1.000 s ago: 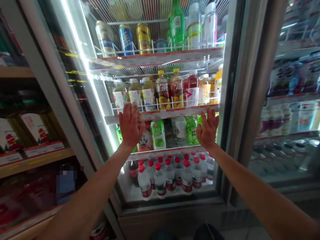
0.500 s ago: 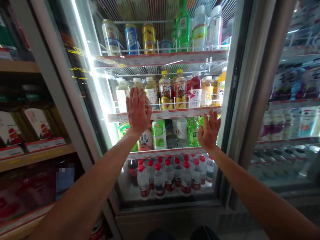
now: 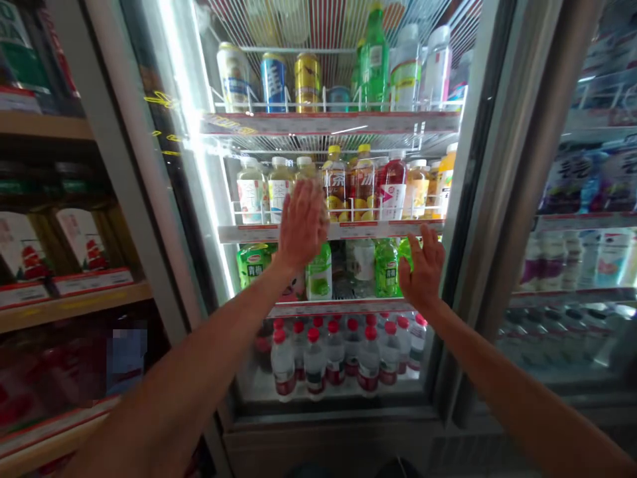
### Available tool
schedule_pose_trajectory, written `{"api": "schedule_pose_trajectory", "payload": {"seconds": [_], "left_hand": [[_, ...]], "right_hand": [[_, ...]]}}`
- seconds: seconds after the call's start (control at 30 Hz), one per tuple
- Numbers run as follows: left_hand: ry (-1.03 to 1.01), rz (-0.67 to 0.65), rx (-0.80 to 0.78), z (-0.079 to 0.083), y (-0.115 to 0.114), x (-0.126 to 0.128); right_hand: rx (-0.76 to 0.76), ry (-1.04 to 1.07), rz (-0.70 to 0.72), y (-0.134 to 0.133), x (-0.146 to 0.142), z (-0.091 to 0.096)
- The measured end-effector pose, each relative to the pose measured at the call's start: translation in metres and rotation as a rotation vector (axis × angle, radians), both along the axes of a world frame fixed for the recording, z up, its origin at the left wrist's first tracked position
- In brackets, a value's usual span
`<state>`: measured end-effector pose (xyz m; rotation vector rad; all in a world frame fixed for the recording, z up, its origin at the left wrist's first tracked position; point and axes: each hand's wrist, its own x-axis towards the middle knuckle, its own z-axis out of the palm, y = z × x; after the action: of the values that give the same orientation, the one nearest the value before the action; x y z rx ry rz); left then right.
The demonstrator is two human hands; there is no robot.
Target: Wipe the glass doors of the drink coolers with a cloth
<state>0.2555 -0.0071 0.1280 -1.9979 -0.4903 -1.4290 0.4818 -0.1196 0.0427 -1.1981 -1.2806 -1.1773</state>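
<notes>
Both my arms reach into an open drinks fridge. My left hand [image 3: 301, 222] is flat with fingers stretched up, in front of the tea bottles [image 3: 279, 189] on the second shelf [image 3: 249, 232]. My right hand [image 3: 424, 269] is spread open lower down, near the green bottles [image 3: 385, 265] on the third shelf, close to the fridge's right frame [image 3: 465, 199]. Neither hand holds anything. Cans [image 3: 273, 79] and tall bottles stand on the top shelf.
Several red-capped water bottles [image 3: 323, 352] fill the bottom shelf. The open glass door [image 3: 149, 166] stands at the left. A wooden shelf unit [image 3: 60, 292] with boxed goods is further left. A second closed fridge [image 3: 577, 219] is at the right.
My left hand has slid to the right and slightly up along the second shelf. My right hand stayed near the green bottles. The view has shifted a little.
</notes>
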Motion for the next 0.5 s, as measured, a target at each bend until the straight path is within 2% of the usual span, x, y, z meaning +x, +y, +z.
{"api": "schedule_pose_trajectory", "payload": {"seconds": [0.1, 0.17, 0.27, 0.33, 0.5], "left_hand": [[0.202, -0.055, 0.04, -0.023, -0.009, 0.014], [0.192, -0.078, 0.038, -0.039, -0.014, 0.023], [0.097, -0.118, 0.01, -0.048, -0.014, 0.022], [0.065, -0.117, -0.005, -0.049, -0.01, 0.008], [0.022, 0.013, -0.007, -0.061, 0.009, -0.048]], "right_hand": [[-0.018, -0.1, 0.158, -0.008, -0.027, 0.013], [-0.079, -0.167, 0.301, -0.007, -0.05, 0.026], [-0.164, -0.17, 0.436, 0.005, -0.082, 0.043], [-0.208, -0.144, 0.415, 0.017, -0.098, 0.048], [-0.241, -0.144, 0.174, 0.047, -0.14, 0.044]]}}
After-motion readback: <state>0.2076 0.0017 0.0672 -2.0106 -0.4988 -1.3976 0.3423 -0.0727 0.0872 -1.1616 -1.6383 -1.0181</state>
